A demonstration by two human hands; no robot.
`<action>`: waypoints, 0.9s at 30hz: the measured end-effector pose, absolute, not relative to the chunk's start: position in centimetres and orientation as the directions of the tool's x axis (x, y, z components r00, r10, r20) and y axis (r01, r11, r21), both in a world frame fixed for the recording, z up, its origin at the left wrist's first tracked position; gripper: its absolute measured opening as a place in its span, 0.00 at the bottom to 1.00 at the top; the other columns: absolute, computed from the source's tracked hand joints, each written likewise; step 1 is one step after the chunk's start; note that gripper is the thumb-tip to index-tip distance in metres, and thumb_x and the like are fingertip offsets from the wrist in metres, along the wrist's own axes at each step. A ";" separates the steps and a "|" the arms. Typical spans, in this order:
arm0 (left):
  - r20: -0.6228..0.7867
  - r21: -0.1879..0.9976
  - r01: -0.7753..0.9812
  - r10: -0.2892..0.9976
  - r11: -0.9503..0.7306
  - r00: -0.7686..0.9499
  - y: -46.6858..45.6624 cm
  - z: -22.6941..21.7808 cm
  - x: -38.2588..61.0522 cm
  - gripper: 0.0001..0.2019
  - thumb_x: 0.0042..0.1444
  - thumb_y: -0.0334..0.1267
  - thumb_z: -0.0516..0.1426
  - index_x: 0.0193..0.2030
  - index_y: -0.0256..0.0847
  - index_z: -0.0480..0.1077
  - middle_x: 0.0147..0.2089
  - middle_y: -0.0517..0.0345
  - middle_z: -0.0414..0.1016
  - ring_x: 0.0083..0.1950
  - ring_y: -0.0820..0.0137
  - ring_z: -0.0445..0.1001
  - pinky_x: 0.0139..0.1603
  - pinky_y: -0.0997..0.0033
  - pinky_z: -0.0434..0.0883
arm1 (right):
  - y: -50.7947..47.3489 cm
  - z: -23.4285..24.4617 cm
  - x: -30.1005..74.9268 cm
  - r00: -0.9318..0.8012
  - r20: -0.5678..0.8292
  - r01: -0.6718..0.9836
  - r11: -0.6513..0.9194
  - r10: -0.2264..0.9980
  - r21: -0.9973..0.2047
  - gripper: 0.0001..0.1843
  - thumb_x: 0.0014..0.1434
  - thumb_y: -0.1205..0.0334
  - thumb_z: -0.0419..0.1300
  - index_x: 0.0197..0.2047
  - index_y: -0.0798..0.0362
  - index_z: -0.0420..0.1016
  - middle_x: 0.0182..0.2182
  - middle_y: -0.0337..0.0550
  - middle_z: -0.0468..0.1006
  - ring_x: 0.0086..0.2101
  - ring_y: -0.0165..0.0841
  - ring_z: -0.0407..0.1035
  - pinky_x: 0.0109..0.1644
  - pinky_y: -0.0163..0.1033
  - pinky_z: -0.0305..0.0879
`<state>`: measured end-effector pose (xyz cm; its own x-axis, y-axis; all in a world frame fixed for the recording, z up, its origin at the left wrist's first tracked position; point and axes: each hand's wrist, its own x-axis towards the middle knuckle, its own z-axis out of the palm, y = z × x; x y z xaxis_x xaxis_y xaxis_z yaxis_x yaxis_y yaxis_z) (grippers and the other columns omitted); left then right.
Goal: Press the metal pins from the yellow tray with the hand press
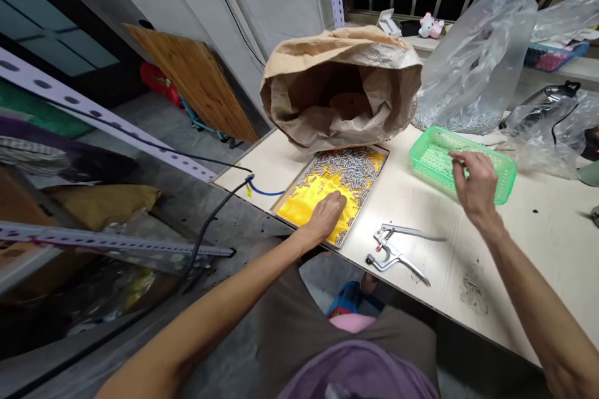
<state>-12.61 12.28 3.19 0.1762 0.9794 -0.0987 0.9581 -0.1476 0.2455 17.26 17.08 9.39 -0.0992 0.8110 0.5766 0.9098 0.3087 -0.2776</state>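
Observation:
My left hand (329, 215) is closed over the near right part of a shallow tray (364, 204) lined with yellow cloth (303, 202). Its fingertips are bent down among small silver metal pieces (349, 168), heaped at the tray's far end and scattered toward me; what they pinch, if anything, is hidden. Above the near right side of a green plastic basket (428, 156) hovers my right hand (477, 181), thumb and index finger curled close together. Anything between those fingertips is too small to make out. Silver hand pliers (393, 249) lie on the table between my hands.
Behind the tray a large brown paper sack (290, 100) lies with its mouth toward me. A clear plastic bag (477, 62) of small metal pieces stands behind the basket. A black cable (206, 224) and blue cord (266, 191) run by the tray's left side. The table (468, 249) ends near my lap.

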 end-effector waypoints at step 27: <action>-0.731 0.621 0.420 0.682 0.662 0.007 5.4 3.6 -4.9 0.09 0.56 0.34 0.57 0.26 0.33 0.68 0.13 0.65 0.66 0.13 0.77 0.66 0.17 0.80 0.65 | 1.9 0.9 15.4 -0.492 0.062 0.835 0.491 0.868 -0.248 0.11 0.66 0.64 0.45 0.37 0.52 0.67 0.30 0.39 0.68 0.28 0.28 0.63 0.28 0.34 0.51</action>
